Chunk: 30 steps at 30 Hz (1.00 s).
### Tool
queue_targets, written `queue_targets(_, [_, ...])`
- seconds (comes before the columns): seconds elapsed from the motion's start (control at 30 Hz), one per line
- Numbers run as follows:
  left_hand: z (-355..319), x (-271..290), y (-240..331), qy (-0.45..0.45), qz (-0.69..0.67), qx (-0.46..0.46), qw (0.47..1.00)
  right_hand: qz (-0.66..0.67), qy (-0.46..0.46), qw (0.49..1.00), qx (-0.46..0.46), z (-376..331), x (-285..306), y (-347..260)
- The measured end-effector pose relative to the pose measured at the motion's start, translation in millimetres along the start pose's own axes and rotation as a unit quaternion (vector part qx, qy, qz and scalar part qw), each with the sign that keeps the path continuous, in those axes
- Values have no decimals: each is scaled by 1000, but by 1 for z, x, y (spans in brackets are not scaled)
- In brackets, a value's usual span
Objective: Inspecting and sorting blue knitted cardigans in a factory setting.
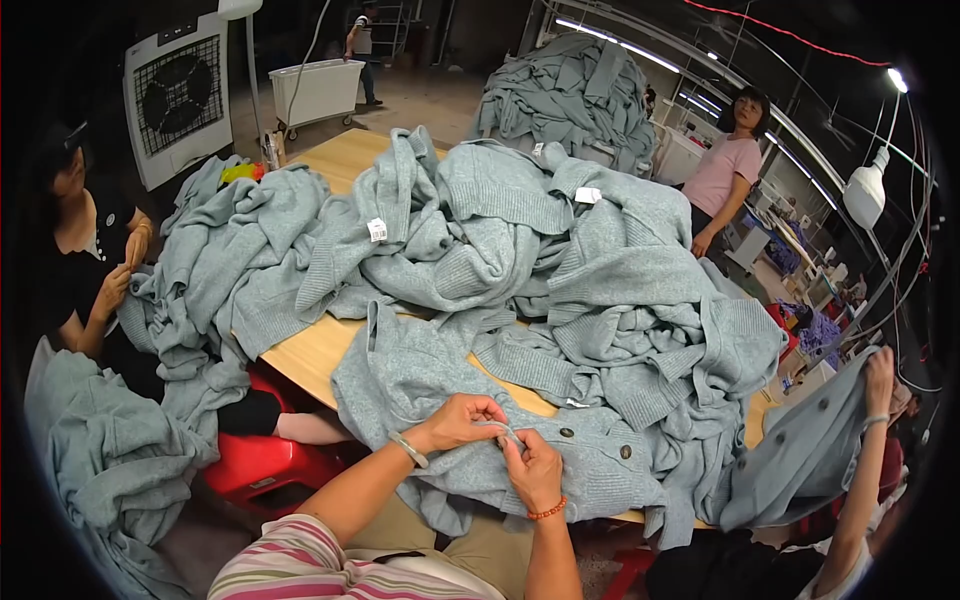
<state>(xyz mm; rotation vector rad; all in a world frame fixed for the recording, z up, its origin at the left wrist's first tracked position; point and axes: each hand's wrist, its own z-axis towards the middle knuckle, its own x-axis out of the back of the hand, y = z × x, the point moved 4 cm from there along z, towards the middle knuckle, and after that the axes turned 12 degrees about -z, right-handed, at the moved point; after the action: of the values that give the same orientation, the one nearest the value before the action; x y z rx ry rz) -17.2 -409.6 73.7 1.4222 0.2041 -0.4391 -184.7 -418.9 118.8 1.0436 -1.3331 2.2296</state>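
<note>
Cardigan (598, 478) of heathered grey-green knit, round dark buttons (626, 452) running along it, your left fingers (478, 404) and right fingers (514, 456) are pinching its fabric.

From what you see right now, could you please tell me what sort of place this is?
Likely a garment workshop: grey knitted garments piled on a wooden table, another heap behind, and a white wheeled cart.

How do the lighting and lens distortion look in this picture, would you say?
Head view: the fisheye leaves black, rounded corners and the air cooler near the left rim leans; head view: the small lamp at upper right glares white, while the background is dim; head view: the left hand, right hand and grey-blue cardigan are well lit.
</note>
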Motion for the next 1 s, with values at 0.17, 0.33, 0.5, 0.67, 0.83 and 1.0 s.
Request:
queue_targets(0.17, [1,0,0,-5,-16,24,1000,3,25,1000,16,0,-1,2])
queue_targets(0.33, [2,0,0,-10,-16,5,1000,-2,9,1000,2,1,-1,3])
queue_targets(0.5, [1,2,-2,-10,-28,10,1000,-6,-3,1000,-3,1,-2,3])
queue_targets(0.67, [0,1,1,0,-19,16,1000,4,18,1000,15,1,-1,-1])
queue_targets(0.83, [3,-2,3,0,-9,21,1000,-7,13,1000,6,1,3,0])
queue_targets(1.0, [2,0,7,17,47,32,998,-12,-19,1000,-9,5,0,-2])
